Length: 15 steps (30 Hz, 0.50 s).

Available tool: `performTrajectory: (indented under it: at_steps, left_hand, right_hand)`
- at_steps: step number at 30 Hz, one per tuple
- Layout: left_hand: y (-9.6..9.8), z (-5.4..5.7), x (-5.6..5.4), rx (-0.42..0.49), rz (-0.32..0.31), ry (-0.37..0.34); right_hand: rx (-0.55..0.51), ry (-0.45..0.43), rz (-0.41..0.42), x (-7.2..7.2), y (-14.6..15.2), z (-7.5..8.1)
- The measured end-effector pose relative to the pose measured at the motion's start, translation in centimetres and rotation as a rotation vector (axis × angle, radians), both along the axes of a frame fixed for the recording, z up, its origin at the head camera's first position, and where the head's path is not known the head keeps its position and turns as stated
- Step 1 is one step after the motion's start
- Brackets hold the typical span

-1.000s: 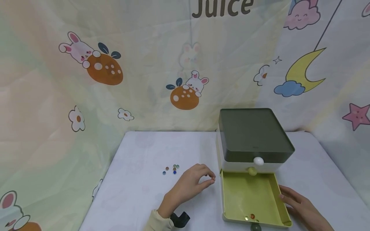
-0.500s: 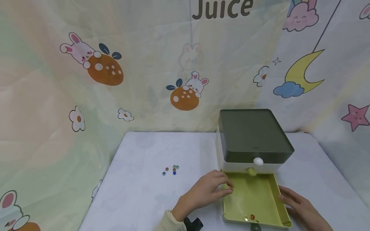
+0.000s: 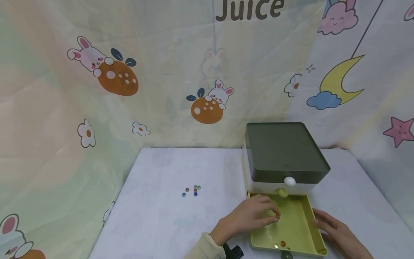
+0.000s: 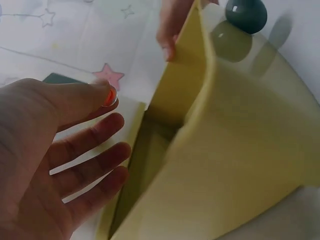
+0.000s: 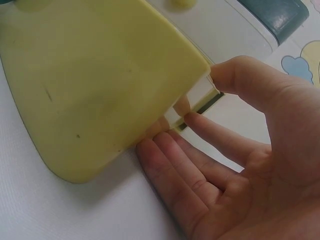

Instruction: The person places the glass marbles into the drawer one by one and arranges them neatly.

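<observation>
Gently, I'd lower the orange bead (image 4: 110,95) pinched in the left hand (image 3: 248,217) to the drawer's (image 3: 295,226) floor, right hand (image 3: 339,233) steadying its right edge, straight-fingered.

Place: a decorated corner, whether home or studio unclear
Cloth (image 3: 174,61): creased, hanging, printed with rabbits (image 3: 88,58), a moon (image 3: 333,77) and a star (image 3: 401,130) (rather nursery-like)
Table (image 3: 155,223): white-topped, backed by the cloth
Drawer box (image 3: 284,151): ordinary household storage
</observation>
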<state>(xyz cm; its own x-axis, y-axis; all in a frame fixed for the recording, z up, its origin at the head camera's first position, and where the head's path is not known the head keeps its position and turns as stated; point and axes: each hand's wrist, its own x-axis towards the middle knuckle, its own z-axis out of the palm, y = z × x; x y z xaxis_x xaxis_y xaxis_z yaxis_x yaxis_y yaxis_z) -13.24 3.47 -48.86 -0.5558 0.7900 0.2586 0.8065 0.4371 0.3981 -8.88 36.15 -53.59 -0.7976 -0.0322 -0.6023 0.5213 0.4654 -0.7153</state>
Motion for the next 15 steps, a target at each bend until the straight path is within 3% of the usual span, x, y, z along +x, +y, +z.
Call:
performTrajectory:
  at_steps: [6, 15]
  left_hand:
    - [1.6, -1.2, -0.5, -0.105, 0.020, 0.025]
    - [2.5, -2.4, -1.1, -0.224, 0.061, 0.161]
  right_hand:
    - [0.011, 0.012, 0.012, 0.0, 0.0, 0.0]
    - [-0.003, -0.016, -0.016, -0.1, 0.0, -0.1]
